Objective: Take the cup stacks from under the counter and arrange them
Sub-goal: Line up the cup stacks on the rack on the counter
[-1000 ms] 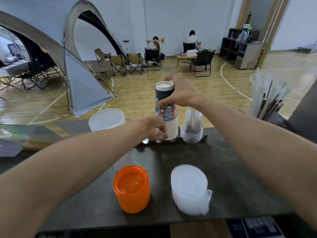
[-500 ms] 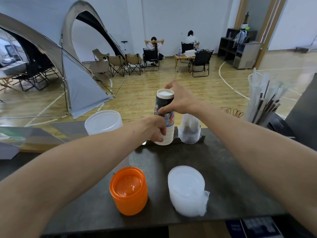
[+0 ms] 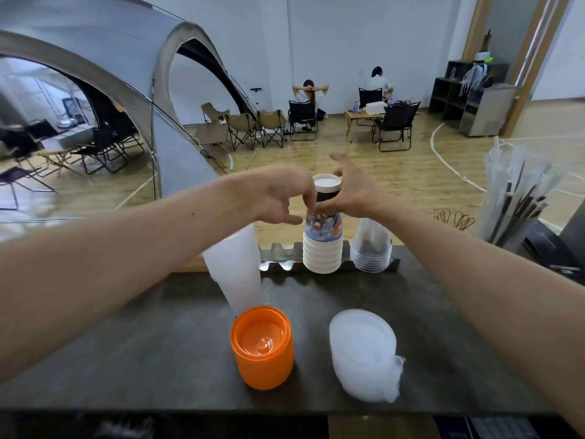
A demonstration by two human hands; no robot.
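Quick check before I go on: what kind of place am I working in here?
Probably a drinks counter set up inside a sports hall. The dark counter holds a printed paper cup stack, lids and wrapped straws; beyond lie a court-lined wooden floor, folding chairs and a tent.

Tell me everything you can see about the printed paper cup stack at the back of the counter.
The paper cup stack stands upright, mouths down, at the far edge of the dark counter, on a notched metal rail. Several white rolled rims show at its bottom; the outermost cup carries a colourful cartoon print under a dark band, with a white base on top. The left hand and right hand flank its upper part, fingertips at its sides. A clear cup stack stands just right.
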